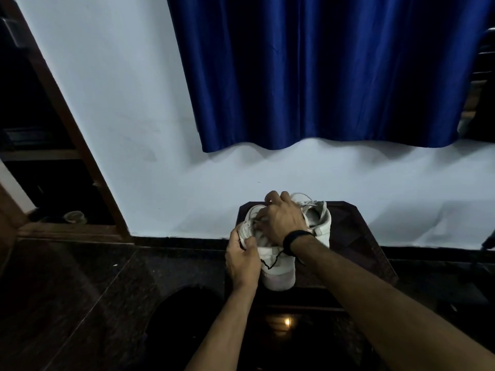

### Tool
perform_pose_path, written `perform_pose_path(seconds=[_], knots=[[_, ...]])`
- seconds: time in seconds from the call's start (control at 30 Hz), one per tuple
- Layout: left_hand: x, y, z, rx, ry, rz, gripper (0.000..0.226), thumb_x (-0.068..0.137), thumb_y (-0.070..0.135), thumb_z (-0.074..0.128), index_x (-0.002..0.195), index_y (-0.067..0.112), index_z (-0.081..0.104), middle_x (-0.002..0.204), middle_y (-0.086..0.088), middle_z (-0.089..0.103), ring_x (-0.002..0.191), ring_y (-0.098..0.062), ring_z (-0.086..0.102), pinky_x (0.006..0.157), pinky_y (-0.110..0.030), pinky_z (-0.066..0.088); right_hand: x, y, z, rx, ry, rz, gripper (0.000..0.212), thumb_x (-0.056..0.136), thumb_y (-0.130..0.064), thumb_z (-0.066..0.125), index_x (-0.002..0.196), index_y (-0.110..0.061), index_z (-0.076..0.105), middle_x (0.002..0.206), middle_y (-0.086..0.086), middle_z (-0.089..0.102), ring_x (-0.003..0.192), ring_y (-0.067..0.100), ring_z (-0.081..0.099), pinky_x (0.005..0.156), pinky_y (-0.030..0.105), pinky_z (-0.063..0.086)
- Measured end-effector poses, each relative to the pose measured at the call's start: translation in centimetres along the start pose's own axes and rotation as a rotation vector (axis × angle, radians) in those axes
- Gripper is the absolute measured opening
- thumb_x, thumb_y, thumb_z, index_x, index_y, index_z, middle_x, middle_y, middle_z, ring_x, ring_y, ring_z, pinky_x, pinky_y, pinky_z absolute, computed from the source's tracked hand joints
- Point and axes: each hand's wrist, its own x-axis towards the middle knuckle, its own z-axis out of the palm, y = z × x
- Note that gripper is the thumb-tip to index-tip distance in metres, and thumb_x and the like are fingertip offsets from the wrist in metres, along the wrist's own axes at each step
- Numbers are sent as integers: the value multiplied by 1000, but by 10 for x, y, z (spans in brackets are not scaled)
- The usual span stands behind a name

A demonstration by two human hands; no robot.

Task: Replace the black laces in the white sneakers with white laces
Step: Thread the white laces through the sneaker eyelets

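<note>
Both hands [242, 259] seemingly on near sneaker [278, 274]

Two sneakers [278, 274] side by side on table [359, 236], curtain [321, 70] behind.

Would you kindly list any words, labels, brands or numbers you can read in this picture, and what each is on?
None can be read.
Near sneaker: no lettering shows.
Far sneaker: no lettering shows.
Wristband: plain black, no display visible.
Curtain and wall: no print or sign.
Shelves at left: too dark to tell.
</note>
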Motion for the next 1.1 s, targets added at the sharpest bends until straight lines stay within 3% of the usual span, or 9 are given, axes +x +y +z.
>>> perform_pose_path(seconds=[0.2,0.3,0.47,0.57,0.63,0.73,0.87,0.97,1.1], knots=[[-1,1,0,-9,-3,-6,48,68,39,48,111,32,68,97,8,73,91,-15,68,83,-39,57,4,-5,1,-48,38,-30,21,86,-29,58,97,-17,72,118,-4,52,113,24,44,80,37,46],[-2,5,-1,15,-9,-9,46,70,36,48,111,32,67,98,7,73,92,-16,67,84,-37,56,1,-4,0,27,17,-27,26,84,-36,57,94,-18,73,119,-6,51,112,22,42,83,36,44],[-5,12,0,84,1,-28,46,72,30,49,115,31,66,97,5,72,93,-21,66,81,-34,54,1,7,-9,553,-63,94,20,89,-43,62,81,-32,76,112,-13,56,103,10,45,88,24,34],[-6,13,-2,141,-16,-30,41,79,27,54,119,33,64,99,2,71,92,-22,65,80,-37,54,1,8,-16,993,-168,152,34,91,-41,65,61,-25,71,88,-5,69,84,6,60,79,22,40],[-4,13,-4,200,-25,-24,39,85,20,58,120,35,62,101,1,71,93,-24,64,81,-39,54,3,10,-15,1129,-182,158,37,92,-39,64,63,-16,70,78,4,69,80,11,62,84,27,45],[-3,13,-4,270,-34,-2,38,86,21,58,121,37,60,102,0,70,94,-26,64,79,-38,54,5,12,-22,1037,-196,122,46,84,-55,64,68,-13,71,78,11,71,81,25,66,88,37,50],[-5,17,-3,346,-32,27,35,87,23,56,121,32,59,105,-4,69,97,-30,63,76,-35,51,14,10,-54,978,-236,13,39,91,-42,64,61,-16,64,54,-9,59,53,1,52,60,15,39],[-6,19,-2,413,-29,60,33,89,28,54,122,31,57,110,-6,68,101,-34,62,77,-37,51,27,6,-79,956,-179,-53,39,87,-46,65,58,-19,63,63,-1,61,69,11,57,73,24,42],[-7,25,2,499,-49,93,34,89,20,52,122,27,55,117,-5,66,106,-32,61,74,-33,44,29,-2,-114,698,-137,-119,39,88,-52,60,57,-29,63,63,-7,61,67,8,54,72,31,45]])
